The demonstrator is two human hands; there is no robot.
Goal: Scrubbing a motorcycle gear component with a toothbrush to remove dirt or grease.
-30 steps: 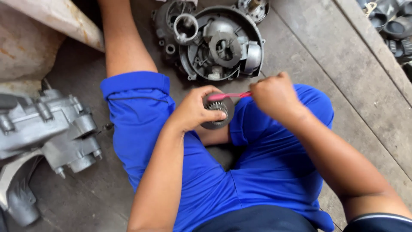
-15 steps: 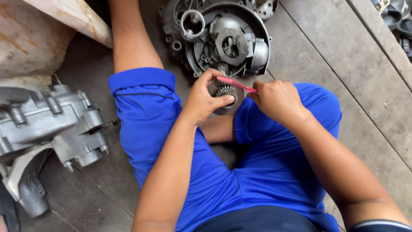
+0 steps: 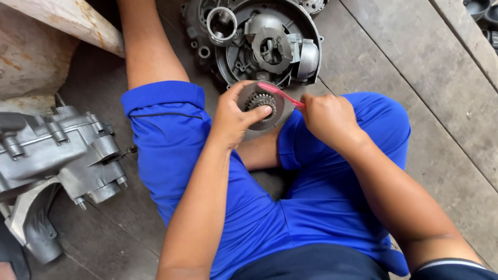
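Since half a second ago both hands have shifted up toward the engine cover, and the pink brush now lies across the top of the gear instead of beside it.

Head view, person seated on plank floor (image 3: pixel 415 67), knees spread, blue shorts.

Left hand (image 3: pixel 232 118): closed around a round metal gear part (image 3: pixel 262 103), thumb on its lower right rim, fingers wrapped behind its left side. Toothed centre faces up. Part is held above the gap between the knees, just in front of the engine cover.

Right hand (image 3: pixel 328 118): closed on the handle of a pink brush (image 3: pixel 280 94). Brush head rests on the upper edge of the gear part; handle slants down to the right into the fist.

Edges and room:
- Far side: open round engine cover (image 3: pixel 270 44) lies on the floor, its near rim just beyond the gear part, nearly touching in the picture.
- Left: grey engine casing (image 3: pixel 57 150) on the floor, well apart from the left knee, with a bare strip of floor between.
- Upper left: pale wooden beam (image 3: pixel 67 21) runs diagonally, beside the left shin.
- Right: bare floor planks from the right knee to the frame edge; dark parts (image 3: pixel 480 10) at the top right corner, too cropped to identify.

Counts: hands 2; brush 1; held gear part 1; engine cover 1; grey casing 1; loose ring (image 3: pixel 222 23) on cover 1.
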